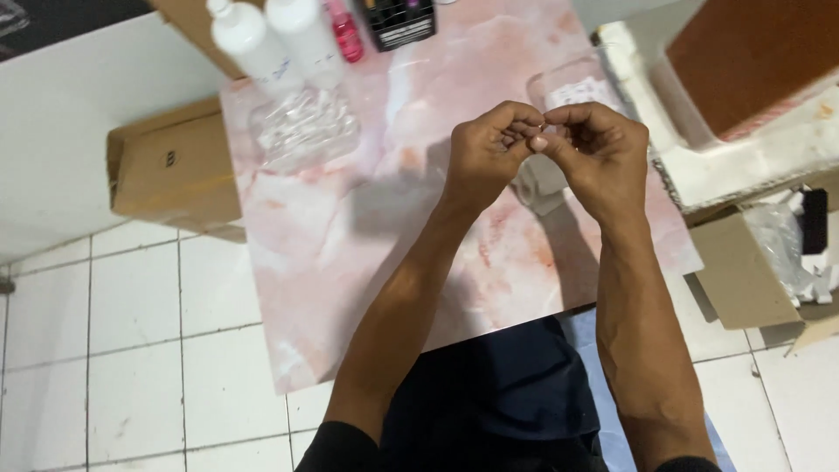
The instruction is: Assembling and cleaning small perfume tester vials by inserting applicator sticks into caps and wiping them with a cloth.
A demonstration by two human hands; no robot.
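My left hand (489, 149) and right hand (594, 153) meet fingertip to fingertip above the pink marbled surface (350, 253). Below my wrists, toward my body, the surface lies bare down to its near edge, so there is open room there; to the left of my left fingers it stays bare until a clear plastic bag (304, 131). Beyond that bag, at the far edge, stand two white bottles (271, 39), a small pink bottle (347, 33) and a black box (398, 22). To the right of my right fingers the surface ends close by, against a white foam block (743, 166) and an open cardboard box (752, 271). A brown carton (170, 166) sits off the left edge, over the white tiled floor (114, 350).

The fingers of both hands are curled and pressed together at the tips, pinching a tiny pale piece (540, 142) between them. It sits right where thumbs and forefingers meet, mostly hidden; I cannot tell what it is. Directly under my hands a small whitish packet (537, 183) lies on the surface, apart from my fingers.
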